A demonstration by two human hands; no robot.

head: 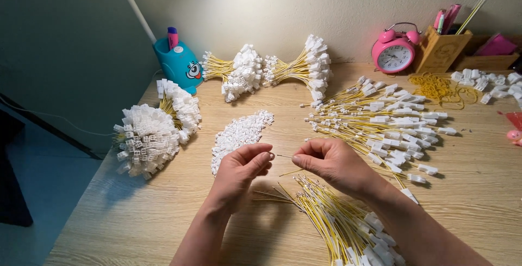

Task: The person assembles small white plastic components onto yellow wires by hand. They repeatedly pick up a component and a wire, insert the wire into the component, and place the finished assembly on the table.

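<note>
Right between the two hands, a thin wire end [283,156] bridges the gap, its bare tip pointing at the left hand [242,171]. The left hand has thumb and forefinger pinched together on something tiny; what it is, too small to tell. The right hand [330,164] pinches the wire itself, fingers curled in tight.

Just under the right wrist lies a loose sheaf of yellow wires [331,220], bare ends fanned toward the hands, white connectors at the far end down by the forearm. Just beyond the left hand, a curved heap of small white housings [237,134] sits on the wooden desk [136,217]. Beyond the right hand, a wide scatter of finished yellow leads with white plugs [389,119] spreads out.

Out to the left of the left hand, a big round bundle [152,133] shows its white connector faces. Farther back, two tied bundles [272,70] lie against the wall, yellow waists, white heads.

Back left, a blue cartoon-faced pen holder [179,65] with a pink-and-purple marker in it. Back right, a pink twin-bell alarm clock [394,51], then a wooden pen box [443,48] holding pink pens. In front of it, a tangle of yellow rubber bands [437,88], and loose white connectors [484,80] at the far right.
</note>
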